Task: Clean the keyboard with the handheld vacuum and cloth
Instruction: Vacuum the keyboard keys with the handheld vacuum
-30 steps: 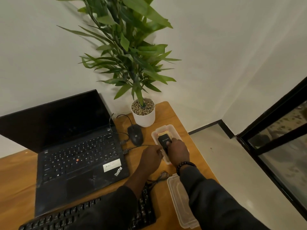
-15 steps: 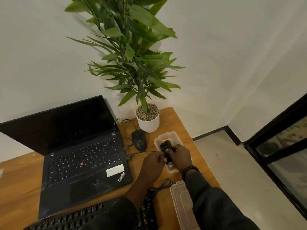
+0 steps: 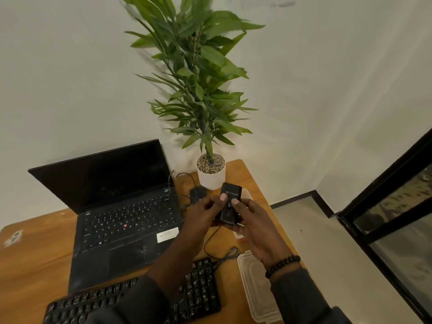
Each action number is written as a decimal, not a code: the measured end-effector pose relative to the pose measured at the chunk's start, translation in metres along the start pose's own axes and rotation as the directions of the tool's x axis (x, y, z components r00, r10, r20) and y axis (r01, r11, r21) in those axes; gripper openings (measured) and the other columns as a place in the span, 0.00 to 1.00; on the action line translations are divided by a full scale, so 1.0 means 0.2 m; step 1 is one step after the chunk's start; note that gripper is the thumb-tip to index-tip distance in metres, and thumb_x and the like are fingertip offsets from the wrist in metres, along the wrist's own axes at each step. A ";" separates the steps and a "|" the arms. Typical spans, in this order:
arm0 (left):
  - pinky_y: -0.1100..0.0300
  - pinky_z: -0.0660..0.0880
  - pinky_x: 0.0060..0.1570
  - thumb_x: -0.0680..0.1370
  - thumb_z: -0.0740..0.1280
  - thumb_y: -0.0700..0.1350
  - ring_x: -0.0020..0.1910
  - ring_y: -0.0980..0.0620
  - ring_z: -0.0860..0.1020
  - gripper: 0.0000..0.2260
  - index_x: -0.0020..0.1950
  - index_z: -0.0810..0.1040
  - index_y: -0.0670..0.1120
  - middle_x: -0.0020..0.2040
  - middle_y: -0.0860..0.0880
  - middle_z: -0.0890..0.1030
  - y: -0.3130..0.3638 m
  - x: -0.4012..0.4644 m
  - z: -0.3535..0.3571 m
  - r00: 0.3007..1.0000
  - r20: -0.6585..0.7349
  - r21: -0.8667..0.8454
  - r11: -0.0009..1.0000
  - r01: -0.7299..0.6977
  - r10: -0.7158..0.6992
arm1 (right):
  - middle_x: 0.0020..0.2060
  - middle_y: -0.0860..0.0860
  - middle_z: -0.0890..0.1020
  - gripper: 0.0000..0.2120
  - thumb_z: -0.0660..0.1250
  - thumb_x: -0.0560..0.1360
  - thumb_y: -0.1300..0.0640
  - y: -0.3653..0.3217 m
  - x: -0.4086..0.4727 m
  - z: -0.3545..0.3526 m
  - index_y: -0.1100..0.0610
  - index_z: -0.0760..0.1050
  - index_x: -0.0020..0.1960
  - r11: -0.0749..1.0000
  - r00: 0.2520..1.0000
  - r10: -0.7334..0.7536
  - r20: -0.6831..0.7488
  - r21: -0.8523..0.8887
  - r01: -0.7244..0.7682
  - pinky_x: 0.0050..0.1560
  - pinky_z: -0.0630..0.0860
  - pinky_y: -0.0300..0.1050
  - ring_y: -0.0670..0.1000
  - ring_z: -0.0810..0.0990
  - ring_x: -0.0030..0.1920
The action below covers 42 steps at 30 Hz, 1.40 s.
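1. My right hand (image 3: 254, 226) has its grip wrapped round the handheld vacuum (image 3: 230, 206), thumb on its top face
2. My left hand (image 3: 205, 212) pinches the vacuum's left side, thumb on top too; the vacuum is held up above the bench (image 3: 35, 265), near the white plant pot (image 3: 211, 176)
3. Keyboard (image 3: 196, 291) lies at the near edge, partly under my sleeves; cloth not seen
4. Risk: the two-thumb hold is light, so the vacuum could slip onto the mouse (image 3: 197, 194) or laptop (image 3: 121, 220)
5. Risk: loose cable (image 3: 210, 244) below could snag when I bring the vacuum down to the keys
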<state>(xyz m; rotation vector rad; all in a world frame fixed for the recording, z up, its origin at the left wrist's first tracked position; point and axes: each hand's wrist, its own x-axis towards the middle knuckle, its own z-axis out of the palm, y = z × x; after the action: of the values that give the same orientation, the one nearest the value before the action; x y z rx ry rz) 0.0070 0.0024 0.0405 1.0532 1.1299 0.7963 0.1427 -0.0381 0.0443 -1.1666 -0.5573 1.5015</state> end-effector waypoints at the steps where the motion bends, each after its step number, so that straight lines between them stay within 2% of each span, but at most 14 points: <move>1: 0.55 0.81 0.49 0.77 0.68 0.55 0.51 0.46 0.84 0.19 0.54 0.81 0.39 0.50 0.42 0.85 0.03 -0.03 -0.01 1.000 0.000 -0.011 1.000 -0.013 0.013 | 0.52 0.57 0.84 0.15 0.65 0.79 0.53 0.00 -0.04 0.02 0.62 0.76 0.61 1.000 1.000 -0.012 0.011 0.009 0.012 0.53 0.81 0.52 0.54 0.83 0.54; 5: 0.60 0.79 0.45 0.76 0.70 0.53 0.51 0.46 0.83 0.18 0.54 0.82 0.39 0.50 0.42 0.85 0.11 -0.13 -0.01 1.000 -0.015 -0.048 0.999 -0.023 0.022 | 0.53 0.56 0.84 0.18 0.62 0.79 0.46 -0.01 -0.15 0.12 0.57 0.76 0.61 0.998 0.999 -0.036 0.019 0.051 0.035 0.50 0.81 0.49 0.55 0.83 0.55; 8: 0.59 0.78 0.45 0.76 0.71 0.53 0.52 0.45 0.82 0.18 0.55 0.82 0.39 0.51 0.42 0.85 0.15 -0.19 0.00 0.999 -0.034 -0.108 0.994 -0.020 0.016 | 0.54 0.56 0.83 0.19 0.62 0.78 0.45 -0.02 -0.19 0.18 0.54 0.75 0.64 0.999 0.998 -0.050 0.038 -0.005 0.050 0.48 0.80 0.47 0.57 0.82 0.56; 13: 0.61 0.76 0.40 0.77 0.70 0.53 0.48 0.48 0.82 0.14 0.52 0.84 0.43 0.44 0.47 0.84 0.21 -0.25 -0.02 1.000 -0.027 -0.146 0.989 0.000 -0.003 | 0.54 0.60 0.82 0.15 0.61 0.81 0.52 -0.07 -0.25 0.23 0.58 0.74 0.63 0.995 0.990 -0.100 0.096 -0.015 0.102 0.53 0.81 0.54 0.60 0.82 0.54; 17: 0.59 0.78 0.45 0.77 0.70 0.54 0.49 0.47 0.83 0.15 0.52 0.84 0.43 0.45 0.46 0.85 0.24 -0.27 -0.05 1.000 0.005 -0.133 0.991 -0.019 0.020 | 0.49 0.59 0.85 0.14 0.59 0.82 0.55 -0.13 -0.27 0.23 0.62 0.74 0.61 0.994 0.982 -0.103 0.159 -0.024 0.109 0.49 0.82 0.52 0.60 0.84 0.50; 20: 0.58 0.78 0.44 0.76 0.71 0.54 0.46 0.47 0.83 0.16 0.51 0.83 0.42 0.43 0.46 0.85 0.26 -0.27 -0.06 1.000 0.012 -0.123 0.992 -0.006 0.007 | 0.50 0.60 0.84 0.14 0.60 0.81 0.55 -0.14 -0.27 0.24 0.62 0.73 0.62 0.993 0.981 -0.101 0.164 -0.044 0.110 0.48 0.82 0.51 0.60 0.84 0.51; 24: 0.57 0.77 0.43 0.75 0.71 0.55 0.44 0.46 0.82 0.21 0.55 0.81 0.37 0.46 0.41 0.85 0.28 -0.25 -0.08 0.999 0.036 -0.065 0.998 -0.027 0.029 | 0.52 0.60 0.84 0.15 0.61 0.80 0.54 -0.14 -0.26 0.25 0.60 0.73 0.64 0.990 0.980 -0.091 0.179 -0.086 0.108 0.53 0.80 0.51 0.59 0.83 0.53; 27: 0.56 0.79 0.44 0.76 0.71 0.53 0.43 0.45 0.82 0.20 0.54 0.81 0.35 0.46 0.38 0.84 0.31 -0.25 -0.09 0.995 0.069 -0.059 0.996 -0.062 0.066 | 0.56 0.58 0.83 0.17 0.63 0.79 0.54 -0.14 -0.26 0.25 0.57 0.73 0.66 0.986 0.977 -0.116 0.181 -0.097 0.135 0.59 0.77 0.50 0.57 0.80 0.59; 30: 0.60 0.78 0.39 0.76 0.71 0.50 0.40 0.47 0.81 0.18 0.52 0.81 0.34 0.41 0.41 0.83 0.33 -0.25 -0.10 0.989 0.089 -0.032 0.993 -0.114 0.117 | 0.57 0.57 0.82 0.19 0.65 0.76 0.55 -0.14 -0.27 0.25 0.56 0.73 0.66 0.989 0.970 -0.133 0.203 -0.030 0.142 0.56 0.77 0.46 0.55 0.80 0.59; 34: 0.54 0.80 0.40 0.76 0.71 0.50 0.41 0.46 0.82 0.17 0.51 0.81 0.36 0.44 0.38 0.84 0.34 -0.25 -0.10 0.983 0.115 -0.005 0.990 -0.143 0.143 | 0.59 0.58 0.81 0.22 0.68 0.73 0.60 -0.13 -0.27 0.25 0.56 0.73 0.66 0.992 0.968 -0.122 0.220 0.047 0.114 0.54 0.79 0.46 0.56 0.80 0.59; 38: 0.59 0.78 0.40 0.76 0.71 0.51 0.42 0.50 0.81 0.15 0.51 0.82 0.39 0.44 0.45 0.84 0.35 -0.25 -0.11 0.981 0.119 0.057 0.986 -0.159 0.152 | 0.58 0.57 0.82 0.29 0.72 0.68 0.63 -0.14 -0.27 0.25 0.53 0.72 0.67 0.990 0.969 -0.137 0.206 -0.012 0.142 0.59 0.77 0.52 0.56 0.80 0.60; 42: 0.54 0.79 0.42 0.77 0.71 0.52 0.44 0.47 0.82 0.16 0.52 0.82 0.39 0.48 0.41 0.84 0.35 -0.23 -0.12 0.985 0.114 0.068 0.988 -0.140 0.132 | 0.53 0.53 0.84 0.31 0.73 0.66 0.64 -0.14 -0.26 0.26 0.50 0.71 0.67 0.988 0.972 -0.136 0.194 -0.052 0.148 0.60 0.77 0.53 0.56 0.81 0.58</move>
<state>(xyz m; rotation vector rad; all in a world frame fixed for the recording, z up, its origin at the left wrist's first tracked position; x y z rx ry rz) -0.0277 -0.0101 0.1185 1.2336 1.0096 0.7975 0.1049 -0.0657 0.1081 -1.0161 -0.8089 1.4885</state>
